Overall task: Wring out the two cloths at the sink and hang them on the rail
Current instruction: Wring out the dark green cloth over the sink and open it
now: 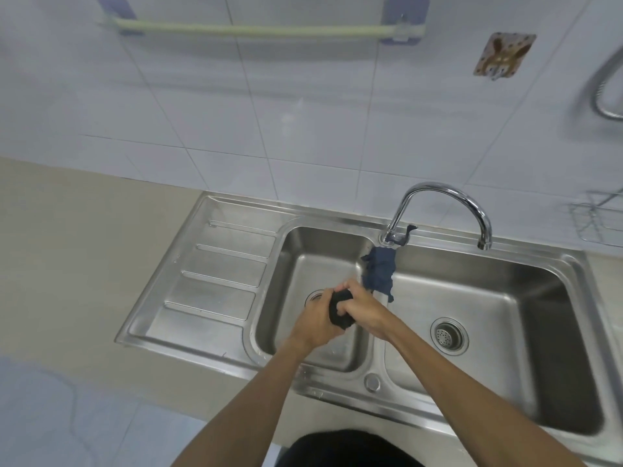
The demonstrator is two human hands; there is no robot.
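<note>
Both hands grip a bunched black cloth (339,314) over the left basin of the steel sink (236,352). My left hand (315,323) holds its near end and my right hand (362,310) holds its far end, close together. A dark blue cloth (379,269) lies draped over the divider between the two basins, just below the tap base. The pale green rail (269,30) runs across the tiled wall high above the sink, with nothing hanging on it.
A chrome tap (448,205) arches over the right basin. The ribbed drainboard (219,274) lies left of the basins, with beige counter beyond. A hook plate (504,55) and a metal hose (603,85) are on the wall at right, above a wire rack (596,220).
</note>
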